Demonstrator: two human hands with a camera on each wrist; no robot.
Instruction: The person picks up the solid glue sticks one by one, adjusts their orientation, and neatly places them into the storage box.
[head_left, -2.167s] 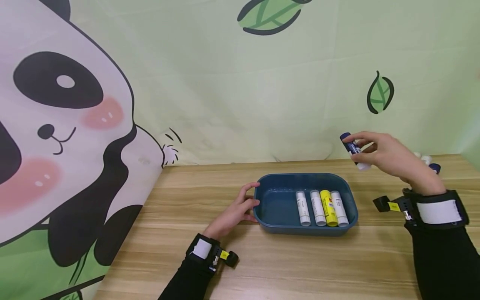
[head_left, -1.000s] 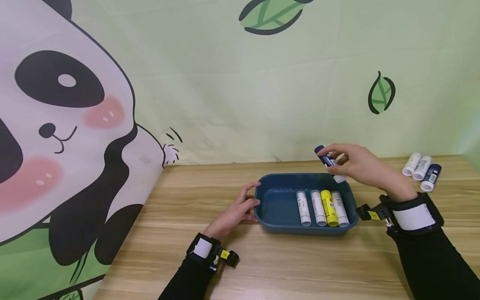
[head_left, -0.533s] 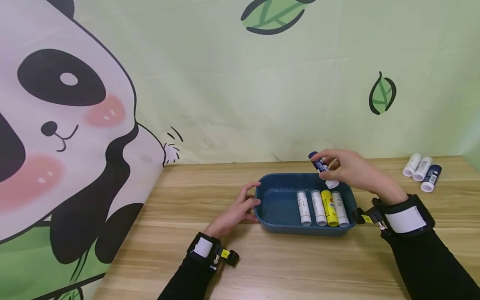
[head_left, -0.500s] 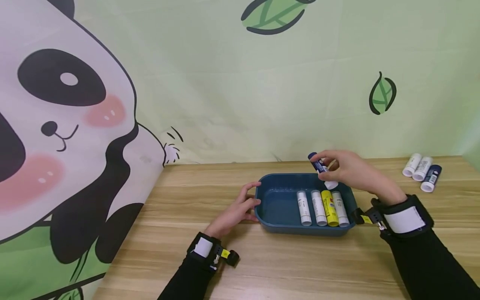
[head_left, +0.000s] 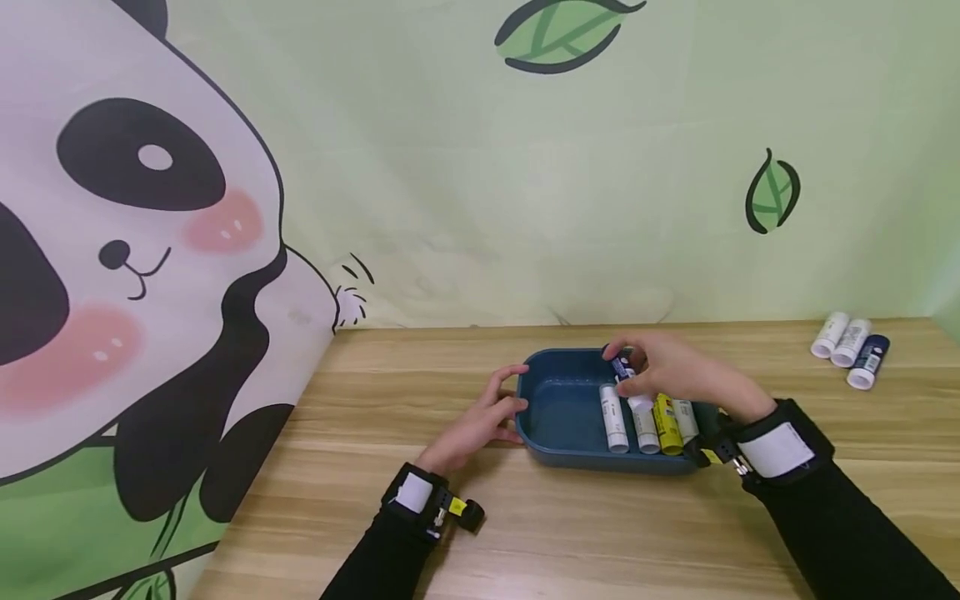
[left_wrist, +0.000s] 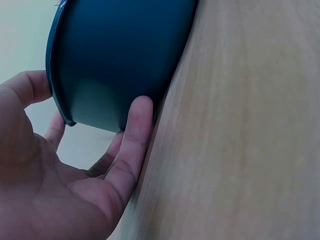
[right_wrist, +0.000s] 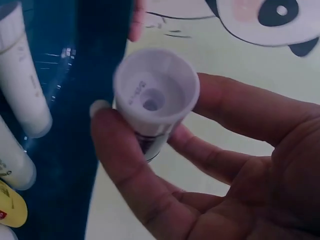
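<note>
My right hand [head_left: 671,367] pinches a navy-and-white glue stick [head_left: 623,367] between thumb and fingers, over the back of a dark blue box [head_left: 615,461]. In the right wrist view the glue stick's hollow white base [right_wrist: 156,85] faces the camera. Inside the box lie a white glue stick [head_left: 613,421], a second white one [head_left: 645,427], a yellow one [head_left: 667,427] and another white one [head_left: 685,421], partly covered by my hand. My left hand [head_left: 474,427] rests spread fingers against the box's left end, one fingertip at the rim, another against the outer wall [left_wrist: 120,60].
At the back right of the wooden table [head_left: 360,400] lie two white glue sticks [head_left: 829,335] and a navy one [head_left: 868,362], close together. A pale green backdrop [head_left: 450,208] with a panda print rises behind the table's back edge.
My right hand has carried the navy glue stick left and down from beyond the box's right side to inside its back rim. My left hand stays at the box's left end.
</note>
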